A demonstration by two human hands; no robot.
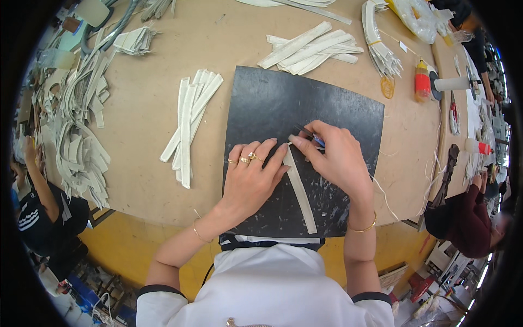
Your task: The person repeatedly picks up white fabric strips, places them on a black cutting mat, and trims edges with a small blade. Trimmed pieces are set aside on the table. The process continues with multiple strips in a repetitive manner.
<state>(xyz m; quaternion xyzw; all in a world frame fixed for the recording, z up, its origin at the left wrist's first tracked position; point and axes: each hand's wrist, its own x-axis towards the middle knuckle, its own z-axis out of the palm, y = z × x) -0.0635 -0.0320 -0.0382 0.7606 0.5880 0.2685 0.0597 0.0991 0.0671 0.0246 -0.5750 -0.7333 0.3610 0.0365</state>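
Note:
On a black mat (267,103) in front of me lies a narrow off-white fabric strip (301,191), slanting from my fingers toward the mat's near edge. My left hand (253,171) holds the strip's far end against the mat with thumb and index finger; its other fingers rest on the mat. My right hand (332,155) is closed round a small tool (306,131) with dark tips and a blue part, mostly hidden in the palm, so its kind is unclear. Its thumb and index finger meet at the strip's far tip, close to the left fingertips.
Bundles of off-white strips lie left of the mat (193,122) and behind it (310,49). Many stacked pale pieces (81,131) cover the table's left side. At the right stand a red-and-yellow bottle (422,82) and a thread spool (452,84). Other people sit at both sides.

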